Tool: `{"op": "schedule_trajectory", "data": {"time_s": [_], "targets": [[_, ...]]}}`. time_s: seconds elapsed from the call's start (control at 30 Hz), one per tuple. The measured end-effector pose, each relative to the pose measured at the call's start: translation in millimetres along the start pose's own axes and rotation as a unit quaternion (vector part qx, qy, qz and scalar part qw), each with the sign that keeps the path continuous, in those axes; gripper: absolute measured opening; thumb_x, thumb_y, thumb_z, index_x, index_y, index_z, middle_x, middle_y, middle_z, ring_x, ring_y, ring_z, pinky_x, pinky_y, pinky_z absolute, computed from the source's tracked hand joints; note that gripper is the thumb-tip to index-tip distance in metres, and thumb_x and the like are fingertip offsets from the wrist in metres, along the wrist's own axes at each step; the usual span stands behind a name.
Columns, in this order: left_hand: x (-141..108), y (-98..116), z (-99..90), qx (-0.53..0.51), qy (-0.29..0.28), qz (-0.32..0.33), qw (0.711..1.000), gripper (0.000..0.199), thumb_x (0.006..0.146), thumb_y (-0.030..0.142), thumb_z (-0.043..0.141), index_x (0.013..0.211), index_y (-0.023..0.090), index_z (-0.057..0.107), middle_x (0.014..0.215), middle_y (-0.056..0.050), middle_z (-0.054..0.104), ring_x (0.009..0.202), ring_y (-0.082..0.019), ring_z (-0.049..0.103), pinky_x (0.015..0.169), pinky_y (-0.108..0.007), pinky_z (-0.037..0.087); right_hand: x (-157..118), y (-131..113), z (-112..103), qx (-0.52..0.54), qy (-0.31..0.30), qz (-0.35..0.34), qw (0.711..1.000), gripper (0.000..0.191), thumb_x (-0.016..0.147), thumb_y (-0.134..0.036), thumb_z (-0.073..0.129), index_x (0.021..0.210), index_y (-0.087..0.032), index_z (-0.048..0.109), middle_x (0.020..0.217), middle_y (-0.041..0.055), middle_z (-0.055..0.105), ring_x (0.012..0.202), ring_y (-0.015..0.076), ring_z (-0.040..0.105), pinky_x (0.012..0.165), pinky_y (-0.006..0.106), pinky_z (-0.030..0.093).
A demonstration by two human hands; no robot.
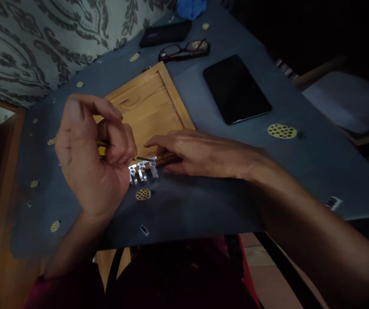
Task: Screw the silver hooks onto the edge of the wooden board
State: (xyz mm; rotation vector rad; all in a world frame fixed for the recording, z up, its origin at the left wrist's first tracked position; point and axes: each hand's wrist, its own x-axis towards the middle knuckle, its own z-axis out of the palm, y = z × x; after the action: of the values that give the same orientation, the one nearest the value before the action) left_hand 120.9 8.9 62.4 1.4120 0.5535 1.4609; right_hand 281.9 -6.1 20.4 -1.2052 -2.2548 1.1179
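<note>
My left hand [96, 159] is closed round a screwdriver [102, 150] with a yellow and black handle. Its thin shaft points right, and the tip meets a screw spot at the right end of a silver hook rail [142, 165]. This rail lies along the near edge of a framed wooden board [146, 103], and its several metal hooks hang toward me. My right hand [197, 152] grips the board's near edge just right of the rail, with fingers on top and the thumb along the outer side. Most of the handle is hidden inside my left hand.
A black tablet [237, 90] lies right of the board. Behind it are eyeglasses [184, 51], a dark phone-like case [165, 34] and something blue [191, 8]. A grey tablecloth [204, 206] with pineapple prints covers the table; patterned wallpaper [43, 43] rises at the back left.
</note>
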Motion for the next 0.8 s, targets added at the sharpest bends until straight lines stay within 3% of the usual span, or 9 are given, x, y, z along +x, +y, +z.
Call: {"op": "schedule_trajectory", "data": {"time_s": [0.17, 0.33, 0.47, 0.57, 0.8], "targets": [[-0.1, -1.0, -2.1, 0.015, -0.011, -0.006, 1.0, 0.045, 0.103, 0.016, 0.03, 0.074, 0.013, 0.063, 0.044, 0.008, 0.027, 0.034, -0.003, 0.018, 0.036, -0.017, 0.023, -0.5, -0.1, -0.3, -0.002, 0.004, -0.001, 1.0, 0.058, 0.087, -0.022, 0.06, 0.143, -0.023, 0.046, 0.125, 0.0084, 0.065, 0.115, 0.0257, 0.06, 0.09, 0.037, 0.047], [0.4, -2.7, -2.3, 0.01, -0.023, 0.028, 0.999, 0.043, 0.103, 0.022, 0.035, 0.074, 0.013, 0.065, 0.042, 0.008, 0.026, 0.032, -0.004, 0.016, 0.032, -0.019, 0.02, 0.1, -1.8, -0.4, -0.002, 0.004, 0.003, 1.0, 0.059, 0.086, -0.02, 0.06, 0.143, -0.022, 0.046, 0.124, 0.0085, 0.066, 0.114, 0.0257, 0.06, 0.089, 0.036, 0.047], [-1.6, 3.4, 4.3, 0.072, 0.04, -0.019, 0.996, 0.047, 0.101, 0.014, 0.029, 0.07, 0.016, 0.064, 0.046, 0.004, 0.03, 0.037, -0.008, 0.025, 0.038, -0.023, 0.026, 0.1, -2.1, -0.3, 0.002, 0.008, 0.001, 1.0, 0.057, 0.087, -0.021, 0.059, 0.142, -0.023, 0.047, 0.123, 0.0083, 0.066, 0.114, 0.0257, 0.061, 0.088, 0.035, 0.047], [-3.4, 8.6, 7.1, 0.084, 0.07, -0.033, 0.993, 0.038, 0.1, 0.016, 0.038, 0.072, 0.017, 0.063, 0.055, 0.002, 0.036, 0.047, -0.01, 0.034, 0.044, -0.025, 0.033, -0.4, -1.0, 0.3, 0.001, 0.011, -0.001, 1.0, 0.055, 0.087, -0.021, 0.059, 0.141, -0.023, 0.048, 0.124, 0.0088, 0.065, 0.113, 0.0256, 0.061, 0.088, 0.035, 0.047], [1.3, 3.5, 6.0, 0.053, 0.053, -0.03, 0.997, 0.039, 0.102, 0.022, 0.035, 0.073, 0.016, 0.061, 0.047, 0.005, 0.026, 0.04, -0.008, 0.023, 0.038, -0.024, 0.022, -1.2, 3.3, 2.0, 0.019, 0.014, -0.02, 1.0, 0.055, 0.087, -0.019, 0.058, 0.14, -0.022, 0.048, 0.121, 0.0094, 0.064, 0.11, 0.0246, 0.061, 0.084, 0.034, 0.047]]}}
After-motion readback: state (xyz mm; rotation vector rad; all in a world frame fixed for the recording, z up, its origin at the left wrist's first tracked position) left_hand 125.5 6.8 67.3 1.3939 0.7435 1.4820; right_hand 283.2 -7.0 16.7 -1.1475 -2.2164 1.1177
